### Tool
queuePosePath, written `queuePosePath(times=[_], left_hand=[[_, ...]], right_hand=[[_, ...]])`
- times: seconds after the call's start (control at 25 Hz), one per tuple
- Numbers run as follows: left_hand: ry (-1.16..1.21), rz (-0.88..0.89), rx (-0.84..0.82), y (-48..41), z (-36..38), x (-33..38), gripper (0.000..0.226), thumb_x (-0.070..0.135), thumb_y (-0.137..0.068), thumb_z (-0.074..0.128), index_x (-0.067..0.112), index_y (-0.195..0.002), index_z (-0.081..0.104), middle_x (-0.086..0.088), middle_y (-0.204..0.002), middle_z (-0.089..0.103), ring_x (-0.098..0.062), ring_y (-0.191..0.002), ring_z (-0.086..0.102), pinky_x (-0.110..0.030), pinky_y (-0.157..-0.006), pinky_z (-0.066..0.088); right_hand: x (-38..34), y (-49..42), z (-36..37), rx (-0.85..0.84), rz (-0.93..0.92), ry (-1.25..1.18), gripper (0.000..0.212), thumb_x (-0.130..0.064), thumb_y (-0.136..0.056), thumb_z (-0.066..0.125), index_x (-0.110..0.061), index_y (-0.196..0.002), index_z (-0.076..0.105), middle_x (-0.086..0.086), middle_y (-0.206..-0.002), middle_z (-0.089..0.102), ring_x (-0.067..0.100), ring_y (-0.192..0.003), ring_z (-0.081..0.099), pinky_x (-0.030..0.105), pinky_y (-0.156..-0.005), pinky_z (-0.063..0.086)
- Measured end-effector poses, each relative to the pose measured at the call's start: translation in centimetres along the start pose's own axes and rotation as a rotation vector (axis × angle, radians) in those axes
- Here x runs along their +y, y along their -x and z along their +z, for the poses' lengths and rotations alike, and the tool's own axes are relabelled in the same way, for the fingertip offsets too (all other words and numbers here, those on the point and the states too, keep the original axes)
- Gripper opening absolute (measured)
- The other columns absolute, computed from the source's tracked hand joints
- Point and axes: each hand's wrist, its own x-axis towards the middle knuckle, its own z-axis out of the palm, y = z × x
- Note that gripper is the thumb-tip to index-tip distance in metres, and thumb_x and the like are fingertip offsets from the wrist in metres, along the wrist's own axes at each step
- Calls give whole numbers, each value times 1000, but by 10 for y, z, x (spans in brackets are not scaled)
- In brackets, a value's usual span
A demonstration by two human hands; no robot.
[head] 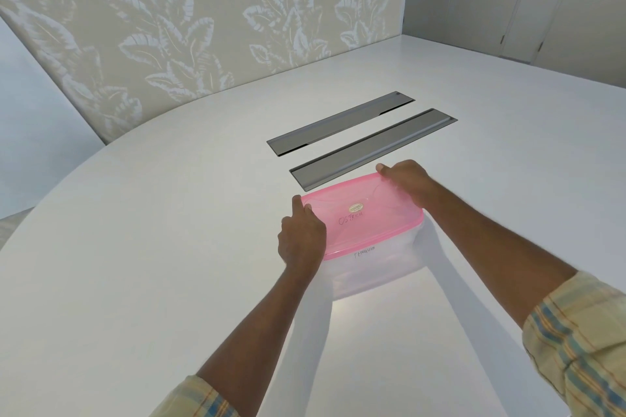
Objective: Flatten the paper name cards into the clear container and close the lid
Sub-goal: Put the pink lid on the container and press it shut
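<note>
The clear container (369, 267) sits on the white bench (135, 247) just below centre of view, its pink lid (366, 213) already laid over the rim. Handwritten name cards (350, 219) show through the lid and the near wall, lying inside. The lid's long axis runs from about 7 o'clock to 1 o'clock. The left hand (301, 237) lies at the lid's 9 o'clock edge, fingers curled over the rim and pressing down. The right hand (404, 176) rests on the far corner at 1 o'clock, fingers bent flat on the lid. Both hands touch it, holding nothing else. Judging by this, sealing is under way; the near right corner at 4 o'clock looks unpressed, closer to the right hand.
</note>
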Motion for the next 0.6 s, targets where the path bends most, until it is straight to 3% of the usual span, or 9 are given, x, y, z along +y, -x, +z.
queuePosePath(times=[0.16,0.32,0.44,0.52,0.6], left_hand=[[1,-10,-5,-1,2,-1,40,39,-112,31,33,-150,41,-17,-109,64,-44,-106,65,-41,-79,42],[12,-20,0,-3,3,-2,41,40,-112,30,37,-151,41,-17,-113,65,-43,-108,65,-41,-80,41],[7,-23,18,-4,5,-3,42,41,-112,31,37,-153,41,-18,-115,66,-44,-108,66,-42,-81,42],[6,-24,26,-3,6,-4,42,41,-112,32,36,-153,41,-19,-116,66,-45,-109,66,-42,-81,42],[15,-27,31,-3,7,-5,42,41,-112,32,36,-153,41,-20,-117,66,-45,-110,66,-42,-81,40]], right_hand=[[3,-20,8,20,45,3,31,-33,-101,71,-7,-86,65,12,-81,60,21,-57,47,28,-55,35],[10,-21,6,136,36,114,30,-25,-98,68,-9,-75,55,9,-71,54,29,-71,53,33,-58,38],[4,-5,4,174,-50,257,42,-47,-102,54,-9,-86,63,11,-87,64,38,-93,65,38,-76,46],[8,16,1,153,-29,431,67,-73,-101,38,-13,-103,68,9,-100,65,38,-103,66,40,-83,46],[20,34,-2,153,7,622,92,-92,-91,17,-14,-98,67,5,-93,70,33,-88,69,37,-78,44]])
